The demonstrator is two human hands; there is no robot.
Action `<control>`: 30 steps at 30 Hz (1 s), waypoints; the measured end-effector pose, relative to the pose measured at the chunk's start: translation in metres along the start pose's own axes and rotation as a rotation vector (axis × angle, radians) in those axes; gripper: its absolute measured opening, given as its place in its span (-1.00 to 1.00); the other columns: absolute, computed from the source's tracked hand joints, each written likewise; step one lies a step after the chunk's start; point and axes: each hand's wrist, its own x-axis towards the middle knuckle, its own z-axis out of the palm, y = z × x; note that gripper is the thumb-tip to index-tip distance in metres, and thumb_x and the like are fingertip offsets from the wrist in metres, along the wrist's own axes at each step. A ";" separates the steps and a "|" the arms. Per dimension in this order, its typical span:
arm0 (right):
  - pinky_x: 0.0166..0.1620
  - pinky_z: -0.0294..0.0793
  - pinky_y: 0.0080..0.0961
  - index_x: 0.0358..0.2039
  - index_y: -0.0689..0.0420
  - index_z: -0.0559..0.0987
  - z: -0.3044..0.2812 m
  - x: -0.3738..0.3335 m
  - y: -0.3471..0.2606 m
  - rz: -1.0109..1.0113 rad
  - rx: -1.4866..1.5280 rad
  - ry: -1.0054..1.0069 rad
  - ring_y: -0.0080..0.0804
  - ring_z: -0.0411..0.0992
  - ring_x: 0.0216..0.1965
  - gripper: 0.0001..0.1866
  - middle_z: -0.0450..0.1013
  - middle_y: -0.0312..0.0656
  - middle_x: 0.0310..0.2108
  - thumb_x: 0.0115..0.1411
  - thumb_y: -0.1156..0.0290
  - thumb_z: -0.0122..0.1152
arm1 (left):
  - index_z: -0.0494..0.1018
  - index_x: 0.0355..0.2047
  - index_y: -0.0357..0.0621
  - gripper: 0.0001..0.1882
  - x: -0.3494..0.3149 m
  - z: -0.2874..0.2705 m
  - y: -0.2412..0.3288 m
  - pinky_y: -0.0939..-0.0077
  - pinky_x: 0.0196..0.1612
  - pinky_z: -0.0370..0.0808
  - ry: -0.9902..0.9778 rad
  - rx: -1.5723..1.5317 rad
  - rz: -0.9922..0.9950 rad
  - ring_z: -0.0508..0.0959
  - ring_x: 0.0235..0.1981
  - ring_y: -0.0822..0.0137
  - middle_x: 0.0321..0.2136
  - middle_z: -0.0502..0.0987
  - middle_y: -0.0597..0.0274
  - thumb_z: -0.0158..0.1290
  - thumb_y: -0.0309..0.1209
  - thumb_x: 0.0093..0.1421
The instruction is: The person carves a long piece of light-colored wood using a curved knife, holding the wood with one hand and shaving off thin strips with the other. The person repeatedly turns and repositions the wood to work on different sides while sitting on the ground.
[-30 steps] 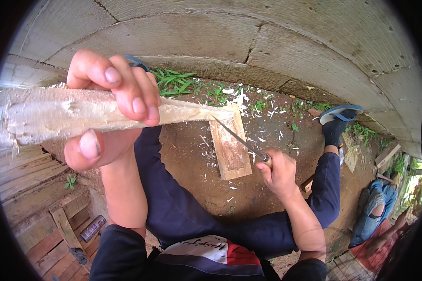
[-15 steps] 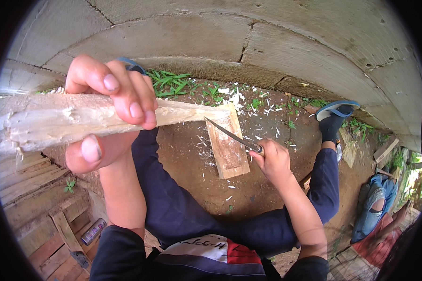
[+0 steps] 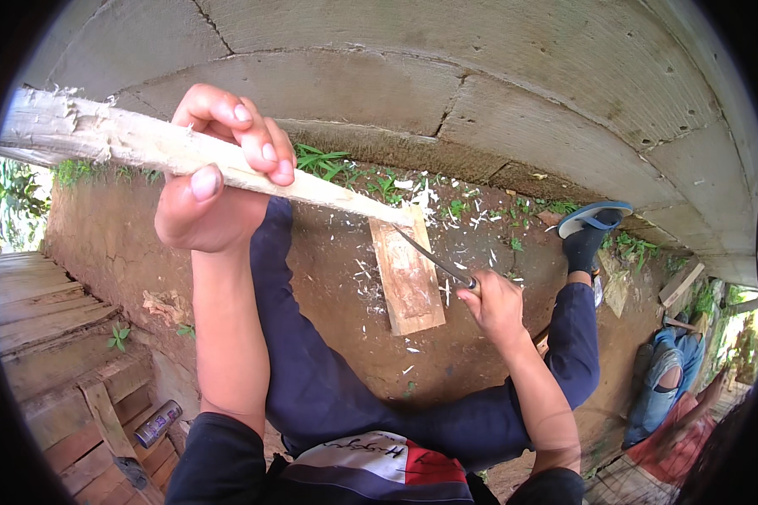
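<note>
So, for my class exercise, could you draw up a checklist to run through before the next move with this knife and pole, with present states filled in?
1. Left hand gripping the wooden pole: ok, closed on it.
2. Right hand holding the knife by its handle: ok.
3. Left hand away from the blade: ok, well apart.
4. Blade touching the pole: cannot tell; its tip appears close to the narrow end.
5. Ground around the board free of shavings: not ok, pale pieces lie scattered.

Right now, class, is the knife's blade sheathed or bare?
Bare: the dark blade shows uncovered between the right hand and the pale pole.
</note>
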 end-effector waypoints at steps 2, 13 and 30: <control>-0.54 0.41 -0.32 -0.34 0.15 0.42 0.002 0.006 -0.002 0.017 -0.002 -0.025 -0.16 0.41 -0.60 -0.60 0.37 -0.18 -0.60 0.04 0.09 0.29 | 0.27 -0.15 -0.35 -0.57 -0.001 0.001 -0.001 0.42 -0.32 0.48 -0.016 -0.009 0.002 0.51 -0.43 0.23 -0.43 0.47 0.02 0.06 -0.33 0.04; -0.54 0.42 -0.32 -0.34 0.15 0.42 0.006 0.026 -0.007 -0.016 0.066 -0.015 -0.13 0.42 -0.59 -0.61 0.39 -0.14 -0.58 0.04 0.12 0.31 | 0.25 -0.12 -0.32 -0.51 0.004 0.008 -0.001 0.46 -0.33 0.43 -0.099 0.030 -0.029 0.50 -0.41 0.26 -0.40 0.46 0.08 0.09 -0.26 0.02; -0.54 0.44 -0.33 -0.32 0.14 0.44 -0.001 -0.004 0.011 -0.015 0.027 0.067 -0.17 0.45 -0.58 -0.60 0.44 -0.15 -0.55 0.07 0.06 0.27 | 0.27 -0.21 -0.32 -0.56 -0.002 0.007 0.000 0.39 -0.33 0.47 0.041 -0.006 -0.016 0.51 -0.45 0.22 -0.46 0.45 0.06 0.11 -0.31 -0.03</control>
